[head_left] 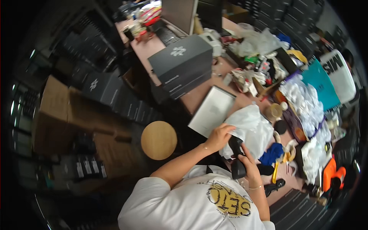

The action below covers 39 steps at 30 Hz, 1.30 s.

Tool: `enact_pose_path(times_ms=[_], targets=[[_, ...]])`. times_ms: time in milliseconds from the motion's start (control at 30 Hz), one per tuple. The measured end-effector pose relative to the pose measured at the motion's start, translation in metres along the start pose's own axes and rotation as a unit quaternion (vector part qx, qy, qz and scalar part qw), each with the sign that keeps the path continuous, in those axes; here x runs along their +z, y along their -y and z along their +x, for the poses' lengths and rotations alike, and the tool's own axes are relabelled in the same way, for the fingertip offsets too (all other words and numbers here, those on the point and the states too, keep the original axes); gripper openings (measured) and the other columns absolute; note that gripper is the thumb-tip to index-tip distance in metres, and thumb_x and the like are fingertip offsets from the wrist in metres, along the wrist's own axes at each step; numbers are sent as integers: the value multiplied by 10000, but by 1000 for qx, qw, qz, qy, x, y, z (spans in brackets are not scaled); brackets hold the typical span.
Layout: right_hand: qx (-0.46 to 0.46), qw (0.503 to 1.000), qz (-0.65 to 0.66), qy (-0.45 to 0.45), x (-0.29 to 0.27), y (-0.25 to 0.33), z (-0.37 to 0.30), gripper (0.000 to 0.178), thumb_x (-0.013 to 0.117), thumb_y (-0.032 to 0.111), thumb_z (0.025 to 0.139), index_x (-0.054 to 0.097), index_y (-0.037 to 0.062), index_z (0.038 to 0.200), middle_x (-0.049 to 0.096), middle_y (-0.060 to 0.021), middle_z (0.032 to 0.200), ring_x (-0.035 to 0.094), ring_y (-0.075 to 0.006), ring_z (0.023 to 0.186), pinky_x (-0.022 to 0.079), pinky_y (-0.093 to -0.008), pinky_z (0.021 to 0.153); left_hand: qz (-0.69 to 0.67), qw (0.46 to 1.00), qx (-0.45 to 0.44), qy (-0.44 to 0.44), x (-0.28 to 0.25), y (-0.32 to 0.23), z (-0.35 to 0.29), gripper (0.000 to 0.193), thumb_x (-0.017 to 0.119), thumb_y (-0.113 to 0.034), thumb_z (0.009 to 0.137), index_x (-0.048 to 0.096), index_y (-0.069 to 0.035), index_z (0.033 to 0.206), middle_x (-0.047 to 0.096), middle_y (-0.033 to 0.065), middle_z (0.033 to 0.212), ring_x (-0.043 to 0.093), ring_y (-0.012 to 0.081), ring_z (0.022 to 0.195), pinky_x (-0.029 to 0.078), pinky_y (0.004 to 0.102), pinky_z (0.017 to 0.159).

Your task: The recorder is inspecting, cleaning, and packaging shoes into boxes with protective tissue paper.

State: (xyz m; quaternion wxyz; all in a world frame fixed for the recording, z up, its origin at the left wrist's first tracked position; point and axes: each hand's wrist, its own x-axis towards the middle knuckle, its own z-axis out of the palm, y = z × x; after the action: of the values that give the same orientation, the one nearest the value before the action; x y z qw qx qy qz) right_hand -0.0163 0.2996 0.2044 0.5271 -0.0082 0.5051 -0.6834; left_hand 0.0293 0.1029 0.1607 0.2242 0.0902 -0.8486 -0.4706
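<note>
My right hand is closed round a black shoe, held close to my chest at the table's edge; its finer details are blurred. My left hand is just left of it, with fingers bent together at the edge of a thin white plastic bag. That bag lies crumpled on the pink table, beyond the shoe. Beside my left hand is a shallow box part, its pale inside facing up. The left fingertips partly overlap the bag, so the exact grip is hard to see.
Stacked dark boxes stand at the table's far left, near a keyboard. Clear bags, a blue cloth, a yellow-handled tool and orange scissors clutter the right. A round wooden stool and cardboard boxes stand left.
</note>
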Motion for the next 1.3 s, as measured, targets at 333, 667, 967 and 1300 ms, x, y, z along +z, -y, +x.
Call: enact_pose_path(times_ms=[333, 667, 967, 1300], targets=[[90, 918, 370, 112, -61, -10, 8, 473, 522, 343, 913, 444, 49, 1275, 568, -245, 1062, 596, -309, 875, 553, -378, 646, -74, 995, -58, -27, -8, -8, 15, 298, 521, 42, 838, 625, 5, 1115, 658, 93, 924, 567, 113, 732, 460, 250, 646], [83, 816, 519, 240, -68, -1, 7, 584, 446, 341, 889, 392, -103, 1263, 497, -272, 1150, 544, -322, 917, 550, -401, 681, -21, 997, -56, 56, 10, -49, 43, 189, 605, -44, 835, 649, 50, 993, 654, 180, 864, 644, 273, 742, 491, 328, 645], [67, 811, 509, 280, -69, -2, 9, 589, 478, 355, 868, 411, -90, 1247, 534, -234, 1093, 571, -305, 785, 530, -376, 667, -3, 997, -16, 71, 8, -80, 40, 186, 611, -84, 866, 644, 59, 979, 646, 186, 819, 641, 290, 705, 487, 339, 617], [-354, 915, -147, -128, -18, 4, 71, 367, 501, 227, 944, 523, 9, 1238, 609, -96, 1100, 580, -175, 985, 463, -323, 875, 8, 974, 225, 17, 21, -106, 7, 329, 639, -27, 753, 659, -38, 1081, 528, 96, 693, 554, 277, 569, 451, 351, 518]])
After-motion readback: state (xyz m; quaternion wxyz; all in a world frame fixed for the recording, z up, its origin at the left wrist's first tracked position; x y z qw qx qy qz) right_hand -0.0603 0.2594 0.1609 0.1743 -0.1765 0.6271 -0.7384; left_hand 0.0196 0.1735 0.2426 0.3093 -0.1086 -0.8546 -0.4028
